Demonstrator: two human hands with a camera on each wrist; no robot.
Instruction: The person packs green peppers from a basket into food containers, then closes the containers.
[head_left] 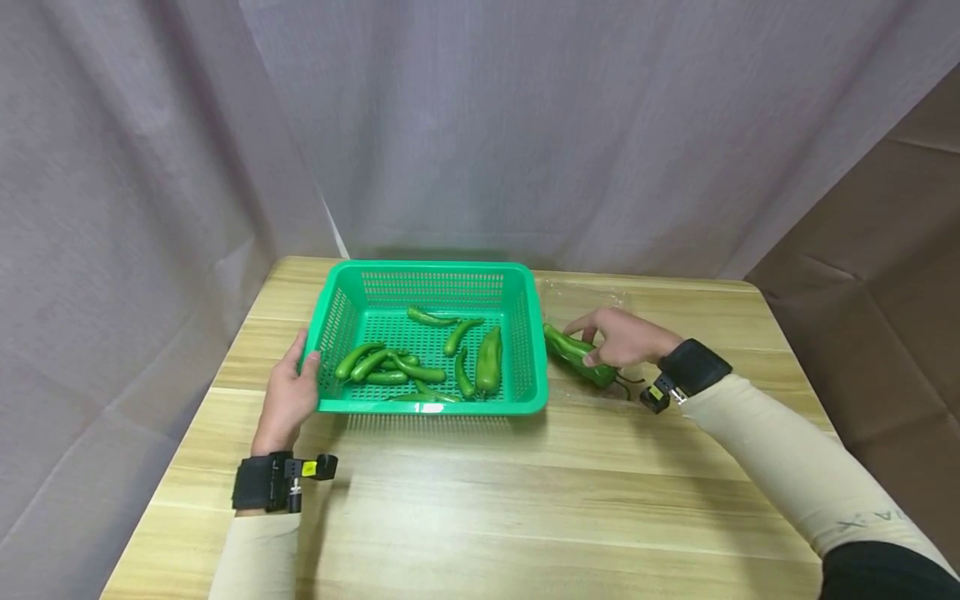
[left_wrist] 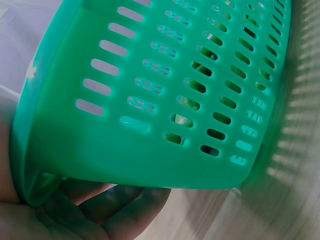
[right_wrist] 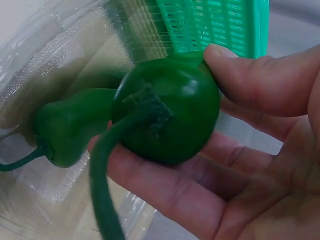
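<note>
Standing next to the light wooden table (head_left: 480,500), I can see a bright green perforated plastic basket (head_left: 431,406) in the middle with a bunch of slim green chili peppers (head_left: 390,367) lying loose on its floor. The left hand (head_left: 288,396) is up against the basket's left wall, steadying it, while the right hand (head_left: 618,337) sits just right of the basket, wrapped around a fat, glossy dark green pepper (head_left: 577,358) over a clear plastic bag (head_left: 588,300). From the left wrist, the basket wall (left_wrist: 150,100) fills the view and the fingers (left_wrist: 100,210) curl under its bottom edge, so that's a real hold on the rim. From the right wrist, the thumb (right_wrist: 250,75) and fingers (right_wrist: 165,190) pinch the fat pepper (right_wrist: 170,115) at its stem end, and a second dark pepper (right_wrist: 70,125) lies inside the bag (right_wrist: 40,60). Looks to me like the picking-up step; the next move would be carrying it over the near wall into the basket.
</note>
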